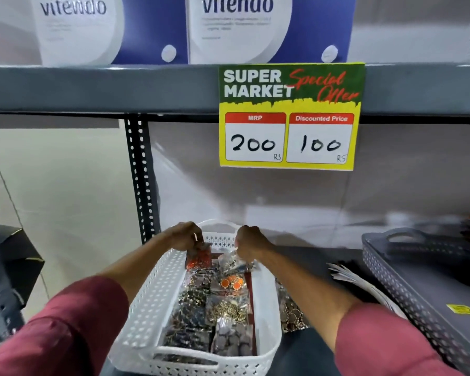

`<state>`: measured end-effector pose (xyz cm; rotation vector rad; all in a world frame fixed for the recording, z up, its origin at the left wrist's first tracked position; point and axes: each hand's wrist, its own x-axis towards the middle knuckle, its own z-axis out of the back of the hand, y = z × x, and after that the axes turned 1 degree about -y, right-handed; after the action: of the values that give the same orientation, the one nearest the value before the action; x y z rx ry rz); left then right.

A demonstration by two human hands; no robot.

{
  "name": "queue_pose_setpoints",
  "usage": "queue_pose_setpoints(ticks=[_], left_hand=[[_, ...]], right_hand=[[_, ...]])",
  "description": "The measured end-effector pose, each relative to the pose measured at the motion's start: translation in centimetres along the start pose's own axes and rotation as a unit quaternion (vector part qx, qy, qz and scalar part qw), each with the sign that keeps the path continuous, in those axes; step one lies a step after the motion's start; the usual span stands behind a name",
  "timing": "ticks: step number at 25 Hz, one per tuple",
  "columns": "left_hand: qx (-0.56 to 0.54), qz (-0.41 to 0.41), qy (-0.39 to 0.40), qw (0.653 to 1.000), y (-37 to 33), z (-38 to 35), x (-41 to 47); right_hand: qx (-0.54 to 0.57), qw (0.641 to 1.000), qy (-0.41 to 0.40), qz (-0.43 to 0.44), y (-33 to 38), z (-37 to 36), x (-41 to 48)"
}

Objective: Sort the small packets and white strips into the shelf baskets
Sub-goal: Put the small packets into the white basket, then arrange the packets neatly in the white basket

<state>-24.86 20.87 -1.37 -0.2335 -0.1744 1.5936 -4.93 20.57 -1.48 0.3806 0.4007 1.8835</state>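
A white perforated basket [152, 299] stands on the shelf in front of me, filled with several small clear packets of trinkets [223, 310]. My left hand [185, 236] is over the far end of the basket, pinching a packet with red-orange pieces [198, 257]. My right hand [248, 241] reaches in beside it, its fingers closed on a clear packet [234, 260] at the far right of the pile. A stack of white strips [356, 280] lies on the shelf to the right of the basket. More packets [291, 313] lie outside the basket's right wall.
A grey perforated basket [407, 302] with a yellow sticker stands at the right. The upper shelf beam [120, 88] carries a yellow and green price sign [289, 115]. A black perforated upright [141, 180] rises behind the white basket. A dark box [14, 256] sits at the left.
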Motion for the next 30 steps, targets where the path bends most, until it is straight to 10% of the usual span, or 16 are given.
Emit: queue_pose_setpoints(ticks=[8,11,15,18,23,30], left_hand=[[0.090,-0.096,-0.062,0.989,-2.7,0.8,-1.6],[-0.021,-0.243,-0.107,0.964,-7.6,1.6,-3.3],[0.024,-0.460,0.026,0.887,-17.5,0.5,-8.3],[0.229,-0.458,0.094,0.854,-20.6,-3.3,-8.0],[0.362,-0.420,0.110,0.825,-21.4,-5.4,-7.9],[-0.016,-0.364,-0.035,0.931,-20.1,-1.0,-8.4]], right_hand=[[0.001,0.989,-0.112,0.092,-0.9,3.3,-2.5],[0.020,0.990,-0.128,0.055,-3.3,6.6,-3.4],[-0.009,1.000,-0.017,-0.001,-6.0,8.6,-7.8],[-0.074,0.991,0.104,-0.033,-8.6,6.8,-8.5],[0.016,0.998,0.055,-0.032,-12.8,5.2,-8.6],[0.343,0.927,-0.070,-0.133,-14.3,7.6,-9.0]])
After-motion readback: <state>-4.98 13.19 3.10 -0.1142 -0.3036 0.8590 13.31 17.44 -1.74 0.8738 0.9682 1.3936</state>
